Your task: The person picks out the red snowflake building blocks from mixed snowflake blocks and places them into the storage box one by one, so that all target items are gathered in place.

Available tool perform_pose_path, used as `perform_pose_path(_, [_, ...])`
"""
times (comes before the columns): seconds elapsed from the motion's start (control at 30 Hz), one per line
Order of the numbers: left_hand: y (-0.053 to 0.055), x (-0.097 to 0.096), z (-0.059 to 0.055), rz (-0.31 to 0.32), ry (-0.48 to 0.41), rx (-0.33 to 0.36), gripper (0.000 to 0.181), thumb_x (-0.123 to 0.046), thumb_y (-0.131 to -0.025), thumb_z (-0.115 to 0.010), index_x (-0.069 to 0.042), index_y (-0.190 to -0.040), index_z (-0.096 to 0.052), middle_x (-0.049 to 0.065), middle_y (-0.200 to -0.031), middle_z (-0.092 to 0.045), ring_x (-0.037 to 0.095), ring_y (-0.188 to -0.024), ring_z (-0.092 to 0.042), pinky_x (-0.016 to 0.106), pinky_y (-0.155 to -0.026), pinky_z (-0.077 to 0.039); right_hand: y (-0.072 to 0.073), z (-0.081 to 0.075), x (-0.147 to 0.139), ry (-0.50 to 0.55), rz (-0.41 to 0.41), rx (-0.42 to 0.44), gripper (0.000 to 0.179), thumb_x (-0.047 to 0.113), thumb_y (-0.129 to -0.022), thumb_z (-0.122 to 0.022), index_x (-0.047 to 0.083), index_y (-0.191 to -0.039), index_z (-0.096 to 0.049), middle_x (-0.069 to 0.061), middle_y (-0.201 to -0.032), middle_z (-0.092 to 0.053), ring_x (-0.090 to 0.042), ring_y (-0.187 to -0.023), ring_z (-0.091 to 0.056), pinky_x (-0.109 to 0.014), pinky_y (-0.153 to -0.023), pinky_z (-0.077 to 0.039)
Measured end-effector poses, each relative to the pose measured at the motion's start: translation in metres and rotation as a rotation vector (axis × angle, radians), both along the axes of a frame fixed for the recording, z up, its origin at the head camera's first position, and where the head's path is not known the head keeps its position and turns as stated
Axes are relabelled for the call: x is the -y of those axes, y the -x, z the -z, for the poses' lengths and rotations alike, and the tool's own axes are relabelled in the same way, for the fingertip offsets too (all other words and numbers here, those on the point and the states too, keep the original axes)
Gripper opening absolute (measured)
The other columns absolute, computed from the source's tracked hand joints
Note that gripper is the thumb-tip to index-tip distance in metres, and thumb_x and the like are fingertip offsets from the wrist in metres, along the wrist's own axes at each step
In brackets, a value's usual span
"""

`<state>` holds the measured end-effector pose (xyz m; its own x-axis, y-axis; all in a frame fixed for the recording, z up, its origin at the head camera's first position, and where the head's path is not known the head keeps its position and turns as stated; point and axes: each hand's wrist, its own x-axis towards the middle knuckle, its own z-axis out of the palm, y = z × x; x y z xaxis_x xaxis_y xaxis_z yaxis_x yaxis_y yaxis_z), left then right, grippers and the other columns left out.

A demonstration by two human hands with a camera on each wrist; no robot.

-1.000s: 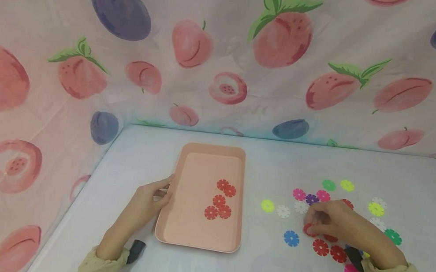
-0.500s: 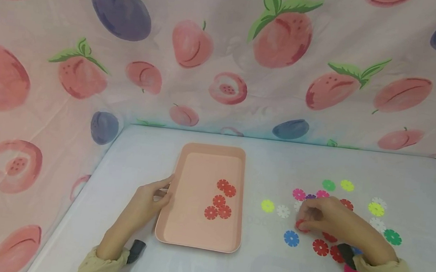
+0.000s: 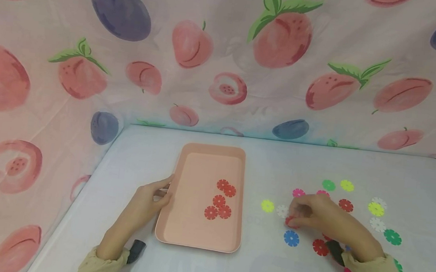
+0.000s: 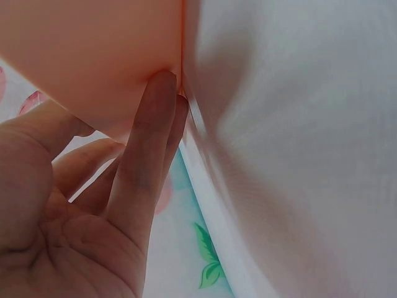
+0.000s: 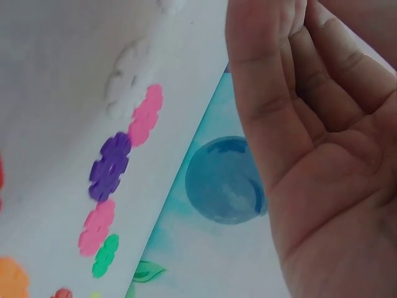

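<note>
Pinching a red disc (image 3: 290, 222) between the fingers of our right hand (image 3: 315, 212), we hold it to the right of the tray (image 3: 187, 235). Our left hand (image 3: 146, 198) touches the tray's left side with fairly straight fingers; five red discs (image 3: 219, 199) lie inside the tray's right half.

Tray (image 3: 187, 221) sits left of centre on the table (image 3: 264, 269) over there — five discs (image 3: 219, 201) in its right half, left hand (image 3: 146, 201) at its left edge. Loose discs (image 3: 320, 247) are spread to its right, right hand (image 3: 319, 215) over some, one disc (image 3: 291, 222) in its grip. Cloth (image 3: 230, 57) behind the table — and down the left side.
</note>
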<state>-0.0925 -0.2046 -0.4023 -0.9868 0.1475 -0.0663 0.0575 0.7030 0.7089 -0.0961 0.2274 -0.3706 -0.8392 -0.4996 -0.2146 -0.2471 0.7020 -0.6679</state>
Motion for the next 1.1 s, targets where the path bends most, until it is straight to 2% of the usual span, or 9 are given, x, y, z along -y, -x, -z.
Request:
perform_pose_path(0.43, [0.000, 0.001, -0.002, 0.008, -0.003, -0.009, 0.053, -0.009, -0.096, -0.062, -0.008, -0.147, -0.048, 0.018, -0.125, -0.066, 0.029, -0.107, -0.068, 0.025, -0.072, -0.056, 0.003, -0.003, 0.023, 0.046, -0.018, -0.019, 0.014, 0.025, -0.082, -0.081, 0.024, -0.081, -0.068, 0.013, -0.074, -0.064, -0.007, -0.076, -0.058, -0.021, -0.070, -0.052])
perform_pose_path(0.67, [0.000, 0.001, -0.001, 0.016, -0.002, -0.013, 0.054, -0.010, -0.096, -0.063, -0.007, -0.147, -0.047, 0.018, -0.125, -0.067, 0.029, -0.107, -0.068, 0.027, -0.076, -0.057, 0.006, -0.006, 0.037, 0.020, 0.007, -0.014, 0.015, 0.027, -0.080, -0.083, 0.026, -0.080, -0.068, 0.013, -0.074, -0.063, -0.011, -0.079, -0.058, -0.022, -0.072, -0.052])
perform_pose_path(0.9, [0.001, 0.002, 0.000, 0.031, -0.009, -0.038, 0.053, -0.008, -0.096, -0.062, -0.007, -0.147, -0.048, 0.018, -0.122, -0.068, 0.028, -0.105, -0.069, 0.030, -0.078, -0.058, 0.007, -0.005, 0.048, 0.063, -0.024, -0.019, 0.015, 0.024, -0.081, -0.083, 0.027, -0.081, -0.068, 0.013, -0.075, -0.064, -0.011, -0.079, -0.059, -0.023, -0.071, -0.052])
perform_pose_path(1.1, [0.002, 0.002, 0.001, 0.033, -0.002, -0.033, 0.053, -0.009, -0.096, -0.062, -0.007, -0.147, -0.047, 0.018, -0.123, -0.067, 0.029, -0.106, -0.069, 0.031, -0.079, -0.058, 0.009, -0.006, 0.061, 0.094, -0.057, -0.009, 0.013, 0.023, -0.081, -0.082, 0.023, -0.080, -0.069, 0.013, -0.076, -0.066, -0.010, -0.079, -0.061, -0.023, -0.074, -0.054])
